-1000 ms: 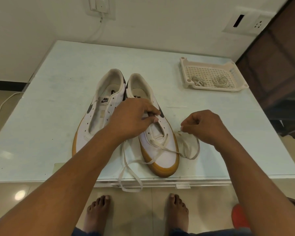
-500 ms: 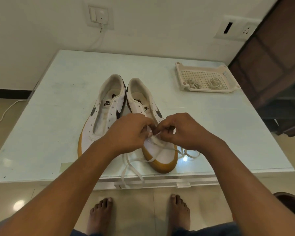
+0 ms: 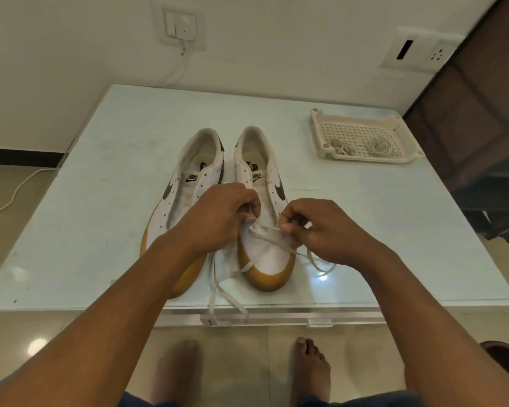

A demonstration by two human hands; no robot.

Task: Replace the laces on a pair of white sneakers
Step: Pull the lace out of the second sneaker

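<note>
Our hands have drawn slightly apart since the earlier frame. Our left hand (image 3: 218,218) and right hand (image 3: 323,230) each pinch the white lace (image 3: 266,230), stretched between them across the right sneaker (image 3: 272,261). Loose ends trail below our grip, over the table (image 3: 394,230) edge.

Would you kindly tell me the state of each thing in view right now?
Left sneaker: unlaced, eyelets empty.
Right sneaker: laced only near the toe.
Lace: threaded there, ends trailing over the table edge.
Left hand: pinches the lace.
Right hand: pinches the lace.
Tray: holds coiled laces.
</note>
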